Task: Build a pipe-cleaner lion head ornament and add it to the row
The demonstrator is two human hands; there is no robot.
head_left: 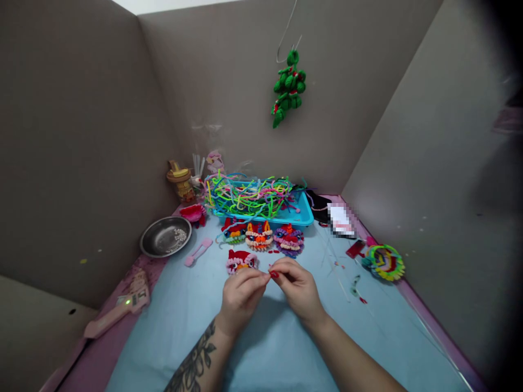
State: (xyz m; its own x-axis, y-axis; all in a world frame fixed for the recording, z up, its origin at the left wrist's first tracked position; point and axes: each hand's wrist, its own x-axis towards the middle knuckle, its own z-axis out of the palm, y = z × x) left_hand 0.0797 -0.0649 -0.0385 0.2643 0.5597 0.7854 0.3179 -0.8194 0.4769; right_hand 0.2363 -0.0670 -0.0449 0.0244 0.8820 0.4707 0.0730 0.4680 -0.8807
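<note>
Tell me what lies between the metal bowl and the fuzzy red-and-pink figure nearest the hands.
In the head camera's view, a pink bar with wider ends lies on the blue cloth between bowl and figure.

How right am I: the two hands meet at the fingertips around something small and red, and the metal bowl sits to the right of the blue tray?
One slip: the metal bowl sits to the left of the blue tray, as the head view shows. The left hand and right hand do meet around a small red piece.
</note>
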